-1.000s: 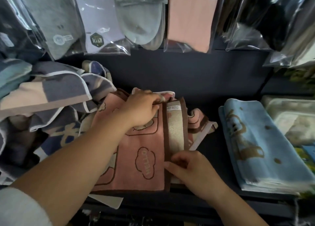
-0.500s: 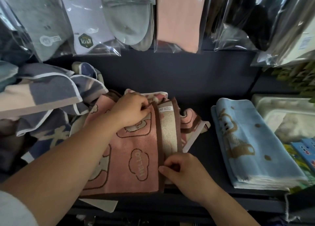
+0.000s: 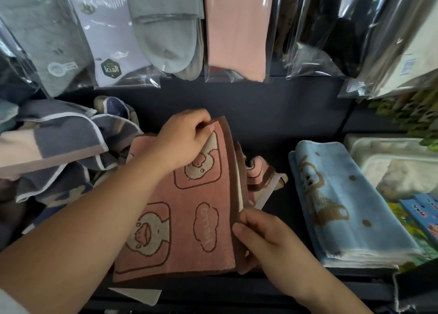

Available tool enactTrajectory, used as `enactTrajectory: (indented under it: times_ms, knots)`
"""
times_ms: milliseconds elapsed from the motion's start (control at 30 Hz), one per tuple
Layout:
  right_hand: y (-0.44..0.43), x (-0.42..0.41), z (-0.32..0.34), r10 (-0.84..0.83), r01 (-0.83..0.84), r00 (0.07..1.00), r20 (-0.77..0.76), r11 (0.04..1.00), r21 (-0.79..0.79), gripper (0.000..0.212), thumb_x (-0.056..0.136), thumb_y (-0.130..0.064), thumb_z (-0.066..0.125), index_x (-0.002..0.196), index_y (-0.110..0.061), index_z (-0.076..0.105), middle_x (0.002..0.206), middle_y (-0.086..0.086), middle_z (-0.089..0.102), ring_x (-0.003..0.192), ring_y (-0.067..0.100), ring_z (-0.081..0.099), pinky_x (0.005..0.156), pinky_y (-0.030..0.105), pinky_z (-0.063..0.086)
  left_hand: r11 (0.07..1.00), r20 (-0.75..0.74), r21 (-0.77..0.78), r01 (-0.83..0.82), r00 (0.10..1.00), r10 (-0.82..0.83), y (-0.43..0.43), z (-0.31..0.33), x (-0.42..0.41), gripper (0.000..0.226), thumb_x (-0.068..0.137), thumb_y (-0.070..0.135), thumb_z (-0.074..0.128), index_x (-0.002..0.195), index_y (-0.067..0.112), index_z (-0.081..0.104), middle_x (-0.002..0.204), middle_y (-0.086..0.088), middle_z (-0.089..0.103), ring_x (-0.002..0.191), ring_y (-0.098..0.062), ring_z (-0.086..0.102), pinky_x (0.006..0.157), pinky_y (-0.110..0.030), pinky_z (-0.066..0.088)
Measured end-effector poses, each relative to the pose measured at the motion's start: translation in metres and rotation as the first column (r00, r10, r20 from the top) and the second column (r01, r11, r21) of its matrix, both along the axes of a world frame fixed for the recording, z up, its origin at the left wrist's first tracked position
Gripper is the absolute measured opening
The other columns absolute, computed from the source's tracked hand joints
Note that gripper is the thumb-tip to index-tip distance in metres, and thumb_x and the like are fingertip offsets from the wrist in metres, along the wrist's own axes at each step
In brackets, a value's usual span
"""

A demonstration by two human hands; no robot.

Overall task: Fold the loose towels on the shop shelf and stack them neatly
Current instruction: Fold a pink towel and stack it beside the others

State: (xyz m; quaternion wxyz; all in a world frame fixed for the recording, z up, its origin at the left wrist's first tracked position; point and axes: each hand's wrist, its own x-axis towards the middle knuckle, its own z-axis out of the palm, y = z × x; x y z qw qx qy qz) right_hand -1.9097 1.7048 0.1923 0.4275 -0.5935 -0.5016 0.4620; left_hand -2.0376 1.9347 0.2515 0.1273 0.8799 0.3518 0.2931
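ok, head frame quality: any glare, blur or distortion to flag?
Head view: glare streaks on the plastic bags up top; shelf dim and shadowed; pink towel sharp, its print legible, as are the left hand and right hand gripping it; straight edges bow toward the borders from the wide lens.

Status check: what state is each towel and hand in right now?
pink towel: partly folded, held at both ends
left hand: pinches its far corner
right hand: grips its near brown edge
blue towel: folded, lying flat
grey towels: loose, heaped
sock packs: hanging, bagged
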Motion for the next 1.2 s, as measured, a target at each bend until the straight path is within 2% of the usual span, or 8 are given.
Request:
enactTrajectory:
  times_ms: [167,367,433,600,800,933,1067,1200]
  knots:
    - [-0.008,0.016,-0.002,-0.1,0.107,0.993,0.067,0.987,-0.12,0.026,0.102,-0.026,0.056,0.082,-0.009,0.061,0.076,0.014,0.065,0.062,0.019,0.064,0.056,0.035,0.059,0.999,-0.24,-0.03,-0.036,0.97,0.028,0.0,-0.008,0.038,0.011,0.101,0.032,0.055,0.098,0.025,0.063,0.097,0.01,0.06,0.089,-0.014,0.057,0.065,-0.029,0.042]
    - [-0.008,0.022,-0.021,-0.139,0.195,0.879,0.456,0.978,-0.078,0.021,0.097,-0.034,0.064,0.078,-0.024,0.062,0.071,-0.002,0.068,0.062,0.014,0.065,0.06,0.033,0.057,0.992,-0.29,-0.107,-0.066,0.957,0.033,0.005,-0.039,0.048,0.012,0.099,0.035,0.056,0.097,0.026,0.065,0.097,0.006,0.067,0.088,-0.018,0.062,0.083,-0.045,0.055]
    - [-0.008,0.019,-0.021,-0.163,0.209,0.867,0.471,0.977,-0.047,0.011,0.092,-0.035,0.07,0.089,-0.031,0.06,0.07,-0.002,0.067,0.065,0.009,0.065,0.061,0.027,0.055,0.99,-0.293,-0.123,-0.075,0.956,0.036,0.004,-0.043,0.046,0.011,0.1,0.035,0.055,0.104,0.028,0.062,0.101,0.006,0.069,0.091,-0.018,0.064,0.084,-0.044,0.055]
    - [-0.004,0.009,-0.015,-0.23,0.21,0.712,0.663,0.971,0.112,0.054,0.086,-0.061,0.061,0.13,-0.053,0.031,0.105,-0.026,0.044,0.089,-0.001,0.055,0.069,0.013,0.047,0.987,-0.172,0.068,-0.143,0.973,0.152,-0.009,-0.046,0.019,0.021,0.097,0.036,0.059,0.115,0.026,0.059,0.116,0.004,0.063,0.11,-0.022,0.056,0.094,-0.038,0.044]
    - [0.02,-0.012,0.0,-0.295,0.005,0.55,0.782,0.937,0.35,0.05,0.096,-0.06,0.044,0.138,-0.033,0.049,0.141,-0.007,0.047,0.13,0.018,0.045,0.106,0.038,0.045,0.911,0.021,0.136,-0.388,0.921,0.389,-0.04,-0.047,-0.058,0.021,0.089,0.032,0.069,0.106,0.021,0.064,0.111,-0.006,0.061,0.104,-0.033,0.054,0.088,-0.047,0.047]
    - [0.051,-0.03,0.009,-0.157,-0.145,0.393,0.906,0.962,0.23,0.056,0.1,-0.061,0.029,0.147,-0.035,0.042,0.161,0.004,0.031,0.153,0.033,0.018,0.124,0.058,0.012,0.858,-0.064,0.082,-0.508,0.856,0.513,-0.048,-0.059,-0.092,0.028,0.086,0.033,0.069,0.108,0.016,0.065,0.113,-0.011,0.056,0.098,-0.035,0.056,0.085,-0.048,0.05]
    - [0.082,-0.037,0.001,0.034,-0.222,0.242,0.97,0.975,0.022,0.065,0.098,-0.072,0.013,0.158,-0.047,0.005,0.169,0.002,-0.012,0.15,0.037,-0.029,0.115,0.065,-0.021,0.828,-0.222,-0.046,-0.559,0.814,0.537,-0.042,-0.07,-0.115,0.058,0.08,0.049,0.076,0.124,0.015,0.058,0.119,-0.013,0.056,0.101,-0.038,0.062,0.083,-0.048,0.054]
    - [0.09,-0.032,-0.03,0.133,-0.218,0.225,0.965,0.972,-0.084,0.074,0.092,-0.08,0.015,0.151,-0.054,-0.023,0.161,-0.003,-0.039,0.14,0.031,-0.047,0.115,0.064,-0.02,0.824,-0.291,-0.002,-0.566,0.789,0.541,-0.037,-0.076,-0.117,0.071,0.079,0.058,0.074,0.133,0.016,0.055,0.128,-0.012,0.056,0.106,-0.037,0.062,0.087,-0.045,0.054]
